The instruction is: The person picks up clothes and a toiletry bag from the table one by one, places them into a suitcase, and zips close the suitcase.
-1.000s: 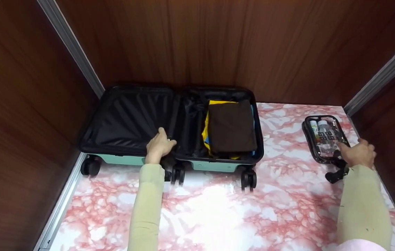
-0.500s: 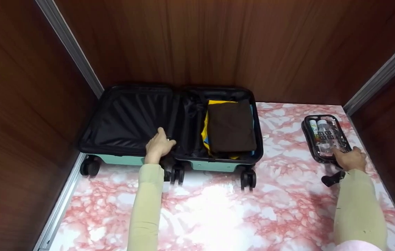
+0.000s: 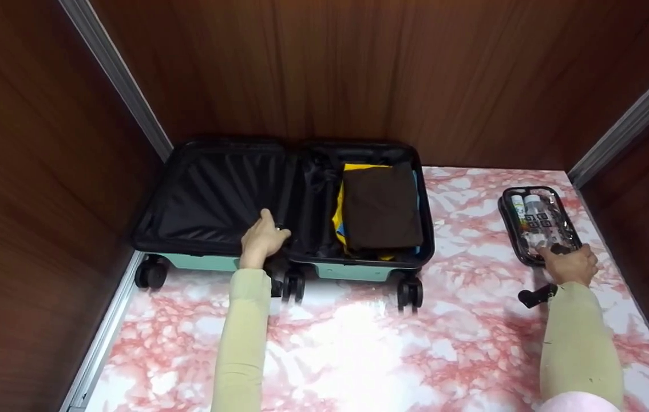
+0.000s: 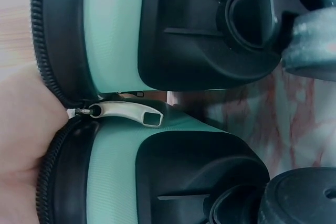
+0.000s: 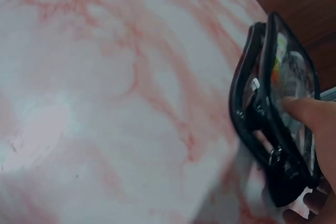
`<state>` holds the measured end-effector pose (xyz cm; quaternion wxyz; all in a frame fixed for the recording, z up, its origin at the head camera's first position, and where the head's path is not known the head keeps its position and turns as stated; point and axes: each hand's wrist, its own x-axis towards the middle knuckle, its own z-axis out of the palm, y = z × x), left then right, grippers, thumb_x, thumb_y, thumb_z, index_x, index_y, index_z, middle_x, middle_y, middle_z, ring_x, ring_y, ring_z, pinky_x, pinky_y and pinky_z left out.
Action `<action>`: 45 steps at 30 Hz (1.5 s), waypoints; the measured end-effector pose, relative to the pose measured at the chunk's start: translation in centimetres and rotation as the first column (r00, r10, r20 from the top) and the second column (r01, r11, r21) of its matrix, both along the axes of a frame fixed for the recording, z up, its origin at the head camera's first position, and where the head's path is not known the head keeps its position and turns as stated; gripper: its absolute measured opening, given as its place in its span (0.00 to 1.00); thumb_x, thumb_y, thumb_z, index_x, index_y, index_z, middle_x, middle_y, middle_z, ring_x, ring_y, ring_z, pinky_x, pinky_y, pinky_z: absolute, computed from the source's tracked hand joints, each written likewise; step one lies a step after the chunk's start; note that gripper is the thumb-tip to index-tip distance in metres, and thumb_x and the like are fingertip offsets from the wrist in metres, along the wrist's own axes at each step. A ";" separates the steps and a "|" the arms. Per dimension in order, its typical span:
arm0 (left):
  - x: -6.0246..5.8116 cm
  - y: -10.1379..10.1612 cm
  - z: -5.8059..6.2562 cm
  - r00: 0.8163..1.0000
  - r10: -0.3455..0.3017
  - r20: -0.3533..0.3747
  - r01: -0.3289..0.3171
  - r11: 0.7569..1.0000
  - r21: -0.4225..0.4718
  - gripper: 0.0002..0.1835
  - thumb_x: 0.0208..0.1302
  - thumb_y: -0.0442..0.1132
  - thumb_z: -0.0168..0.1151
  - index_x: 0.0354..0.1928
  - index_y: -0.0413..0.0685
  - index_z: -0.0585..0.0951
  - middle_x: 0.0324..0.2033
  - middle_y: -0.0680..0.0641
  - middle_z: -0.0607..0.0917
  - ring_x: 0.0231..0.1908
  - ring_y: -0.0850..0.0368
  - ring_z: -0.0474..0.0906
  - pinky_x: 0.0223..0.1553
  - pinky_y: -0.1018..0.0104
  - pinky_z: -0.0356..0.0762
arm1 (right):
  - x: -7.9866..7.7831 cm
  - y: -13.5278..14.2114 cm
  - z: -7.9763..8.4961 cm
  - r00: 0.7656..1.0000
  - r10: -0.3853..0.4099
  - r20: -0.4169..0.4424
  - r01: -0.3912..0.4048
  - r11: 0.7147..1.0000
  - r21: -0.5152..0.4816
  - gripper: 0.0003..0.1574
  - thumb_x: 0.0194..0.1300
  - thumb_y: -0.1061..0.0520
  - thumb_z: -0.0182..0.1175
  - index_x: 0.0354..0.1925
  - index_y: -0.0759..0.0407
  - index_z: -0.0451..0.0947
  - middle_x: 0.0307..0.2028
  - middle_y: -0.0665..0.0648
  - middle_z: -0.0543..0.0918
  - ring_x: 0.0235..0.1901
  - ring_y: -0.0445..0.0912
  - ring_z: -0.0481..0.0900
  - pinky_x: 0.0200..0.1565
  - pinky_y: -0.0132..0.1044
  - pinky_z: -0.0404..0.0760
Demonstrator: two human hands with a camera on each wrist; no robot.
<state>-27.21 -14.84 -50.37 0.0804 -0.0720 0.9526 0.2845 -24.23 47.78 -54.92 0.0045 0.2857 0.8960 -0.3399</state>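
An open mint-green suitcase (image 3: 353, 272) lies flat against the back wall, its black lining upward. My left hand (image 3: 261, 237) rests on the near rim where the two halves meet. In the left wrist view, the palm touches the zipper edge beside a metal zipper pull (image 4: 126, 111); its fingertips are hidden there. A folded dark brown cloth (image 3: 383, 209) lies on yellow and blue cloth in the right half. At far right, my right hand (image 3: 570, 266) grips the near end of a clear, black-edged zip pouch (image 5: 270, 77). The thumb presses its clear top; fingers curl at its underside.
Several black wheels (image 3: 410, 293) stick out from the suitcase's near side. Inside the pouch are small bottles (image 3: 533, 206). Brown wood-look walls (image 3: 347, 74) close in the back and both sides. The floor (image 3: 473, 320) is pink-and-white marbled.
My right hand has moved left and slightly down onto the pouch's near end, its thumb now on the clear top. The left hand has stayed in place on the suitcase rim.
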 end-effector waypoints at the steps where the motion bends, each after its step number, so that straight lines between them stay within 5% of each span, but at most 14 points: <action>1: 0.0 0.0 0.0 1.000 -0.001 0.000 0.001 1.000 -0.001 0.43 0.71 0.50 0.60 0.78 0.38 0.53 0.64 0.35 0.75 0.60 0.34 0.73 0.62 0.42 0.66 | 0.1 0.0 -0.1 1.000 -0.006 -0.004 0.006 1.000 -0.006 0.68 0.68 0.39 0.59 0.75 0.80 0.30 0.70 0.87 0.43 0.71 0.77 0.44 0.72 0.60 0.46; 16: 0.1 -0.1 0.4 1.000 -0.013 -0.001 0.013 1.000 -0.002 0.43 0.72 0.50 0.59 0.78 0.38 0.52 0.63 0.35 0.76 0.59 0.34 0.74 0.61 0.42 0.67 | 0.7 -0.5 -0.6 0.996 -0.084 0.031 0.088 0.984 -0.157 0.74 0.65 0.34 0.63 0.78 0.71 0.27 0.71 0.82 0.38 0.71 0.77 0.45 0.68 0.65 0.55; 27: -0.1 0.2 0.2 1.000 -0.007 0.001 0.007 1.000 -0.005 0.43 0.72 0.50 0.60 0.78 0.38 0.53 0.64 0.34 0.75 0.59 0.33 0.74 0.60 0.41 0.68 | 0.5 -0.2 -0.3 0.995 -0.034 0.096 0.041 0.997 -0.072 0.74 0.62 0.33 0.65 0.75 0.79 0.34 0.67 0.87 0.53 0.68 0.77 0.53 0.69 0.62 0.57; 37: -0.1 0.3 0.3 1.000 -0.001 0.007 0.001 1.000 -0.006 0.43 0.71 0.51 0.60 0.77 0.38 0.54 0.62 0.34 0.76 0.58 0.33 0.75 0.59 0.41 0.68 | 1.0 -0.1 0.5 0.969 0.032 0.247 -0.023 0.999 -0.036 0.83 0.55 0.23 0.65 0.72 0.85 0.38 0.66 0.90 0.48 0.66 0.77 0.51 0.64 0.65 0.63; 41: -0.1 0.3 0.3 1.000 -0.002 0.017 0.002 1.000 -0.005 0.43 0.71 0.51 0.59 0.78 0.38 0.52 0.64 0.34 0.75 0.59 0.34 0.74 0.60 0.42 0.68 | 1.2 0.2 0.6 0.963 0.081 0.258 -0.066 0.996 -0.065 0.82 0.51 0.20 0.67 0.69 0.86 0.50 0.59 0.85 0.60 0.57 0.68 0.62 0.56 0.56 0.72; 45: -0.1 0.2 0.3 1.000 -0.004 0.017 0.004 1.000 0.001 0.44 0.72 0.50 0.59 0.79 0.38 0.51 0.65 0.33 0.73 0.60 0.33 0.73 0.61 0.41 0.67 | 1.3 0.1 0.3 0.966 0.146 0.212 -0.107 0.976 -0.188 0.69 0.51 0.25 0.72 0.59 0.82 0.60 0.43 0.71 0.78 0.42 0.59 0.79 0.44 0.44 0.80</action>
